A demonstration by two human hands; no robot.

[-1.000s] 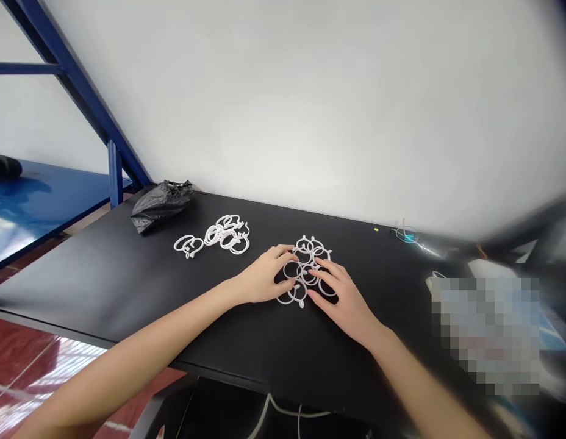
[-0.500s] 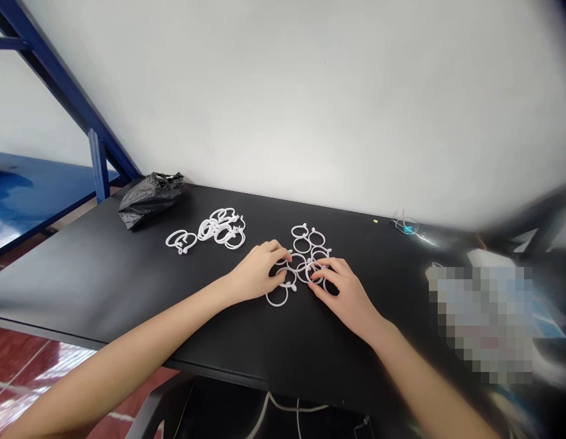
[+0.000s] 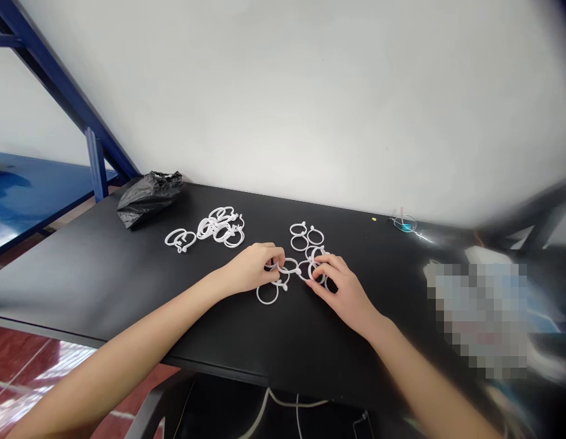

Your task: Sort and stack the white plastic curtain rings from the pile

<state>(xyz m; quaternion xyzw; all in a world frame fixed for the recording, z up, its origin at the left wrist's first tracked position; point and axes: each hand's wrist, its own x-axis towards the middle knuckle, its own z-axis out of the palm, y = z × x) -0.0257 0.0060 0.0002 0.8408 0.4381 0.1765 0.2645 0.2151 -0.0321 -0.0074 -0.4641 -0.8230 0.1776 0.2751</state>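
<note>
Several white plastic rings with small knobbed closures, like shower curtain rings point(image 3: 268, 303), lie spread on the black table between my two hands. My left hand point(image 3: 258, 266) has thumb and fingers closed on one or more of these rings at the group's left side; the exact grip is partly hidden. On the right side of the group, my right hand point(image 3: 340, 280) holds a ring point(image 3: 310, 272) between curled fingers and thumb. A few rings point(image 3: 299, 250) lie beyond the hands. Farther left sit a heaped pile of rings point(image 3: 221, 230) and a smaller cluster point(image 3: 174, 243).
A crumpled black plastic bag point(image 3: 150, 198) rests at the table's point(image 3: 141, 292) back left, beside a blue metal frame point(image 3: 97, 164). At the back right lies a thin clear loop point(image 3: 405, 223). A blurred, pixelated package point(image 3: 479, 317) is at the right.
My left hand has closed its fingers on rings and drawn them slightly left, widening the space between ring groups. My right hand stays nearly in place.
</note>
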